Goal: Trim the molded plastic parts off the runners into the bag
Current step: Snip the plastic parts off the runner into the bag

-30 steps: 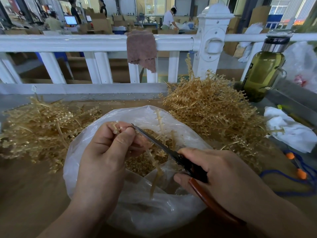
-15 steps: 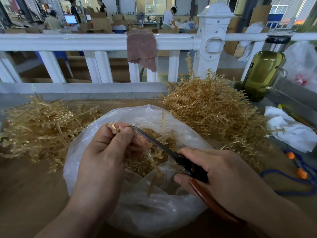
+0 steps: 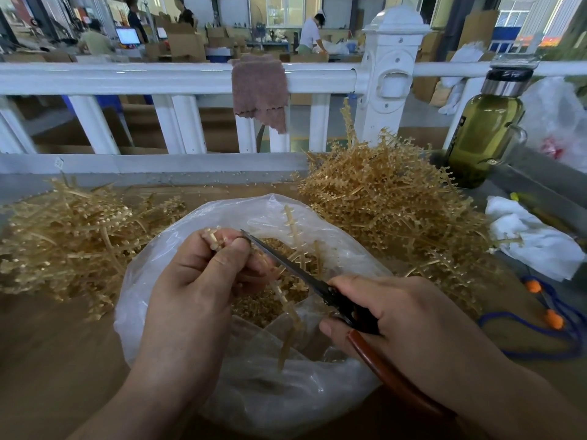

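hands both busy over the bag (image 3: 286, 395): left hand (image 3: 197, 281) pinches a thin tan runner (image 3: 286, 303) near its top, right hand (image 3: 397, 315) grips the scissors (image 3: 286, 262), blade tip up at the left fingertips. that runner looks feather-light, springy and a bit brittle, so hold the stem close to the cut. tangled piles (image 3: 387, 198) crowd the table (image 3: 47, 360) on either side, with a bottle (image 3: 482, 128) and rag (image 3: 533, 239) well off right, and i judge the drop into the bag unobstructed.

Scissors (image 3: 320, 289) at runner (image 3: 287, 308) — over bag (image 3: 286, 404)
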`<control>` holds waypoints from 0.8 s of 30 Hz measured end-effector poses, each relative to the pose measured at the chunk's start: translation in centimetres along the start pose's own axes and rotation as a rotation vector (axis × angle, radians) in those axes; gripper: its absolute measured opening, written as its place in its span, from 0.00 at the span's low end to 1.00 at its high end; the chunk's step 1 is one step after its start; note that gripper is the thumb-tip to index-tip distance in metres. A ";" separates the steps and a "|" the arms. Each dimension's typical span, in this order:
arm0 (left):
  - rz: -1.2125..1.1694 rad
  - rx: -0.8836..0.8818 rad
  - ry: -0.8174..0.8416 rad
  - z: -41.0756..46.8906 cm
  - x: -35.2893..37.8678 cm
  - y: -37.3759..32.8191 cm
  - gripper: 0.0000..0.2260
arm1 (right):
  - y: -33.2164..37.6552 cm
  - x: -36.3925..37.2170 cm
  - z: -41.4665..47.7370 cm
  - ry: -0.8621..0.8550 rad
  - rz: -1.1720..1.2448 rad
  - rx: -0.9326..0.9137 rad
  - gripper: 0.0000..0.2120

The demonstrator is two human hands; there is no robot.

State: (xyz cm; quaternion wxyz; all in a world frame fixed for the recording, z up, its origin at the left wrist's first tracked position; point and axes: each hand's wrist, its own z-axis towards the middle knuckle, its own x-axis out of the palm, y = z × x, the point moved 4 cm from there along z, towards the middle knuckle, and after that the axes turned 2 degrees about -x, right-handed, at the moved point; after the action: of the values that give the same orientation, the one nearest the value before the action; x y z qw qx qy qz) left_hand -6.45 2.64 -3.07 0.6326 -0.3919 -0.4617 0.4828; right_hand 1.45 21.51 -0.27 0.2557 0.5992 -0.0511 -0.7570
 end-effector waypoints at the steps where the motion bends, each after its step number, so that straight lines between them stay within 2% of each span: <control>1: 0.003 0.001 -0.006 0.0 0.0 0.0 0.07 | 0.0 0.0 0.0 0.002 0.002 0.000 0.17; 9: -0.022 -0.050 -0.008 -0.2 0.1 -0.4 0.11 | 0.5 0.1 -0.1 -0.025 0.059 0.024 0.12; 15: -0.038 -0.098 -0.003 -0.1 0.3 -0.4 0.06 | 0.4 0.1 0.1 -0.001 0.071 0.043 0.13; 21: -0.025 -0.118 0.035 0.1 0.3 -0.6 0.07 | -0.3 0.3 0.1 0.008 0.124 0.076 0.15; 24: 0.000 -0.099 0.048 0.2 0.3 -1.0 0.08 | -0.8 0.0 0.2 -0.033 0.184 0.098 0.19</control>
State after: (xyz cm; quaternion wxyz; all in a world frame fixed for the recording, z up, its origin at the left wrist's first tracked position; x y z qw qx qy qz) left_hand -6.37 2.73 -2.04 0.6232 -0.4343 -0.4698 0.4497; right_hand 0.99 22.15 -0.47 0.2935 0.5912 -0.1468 -0.7367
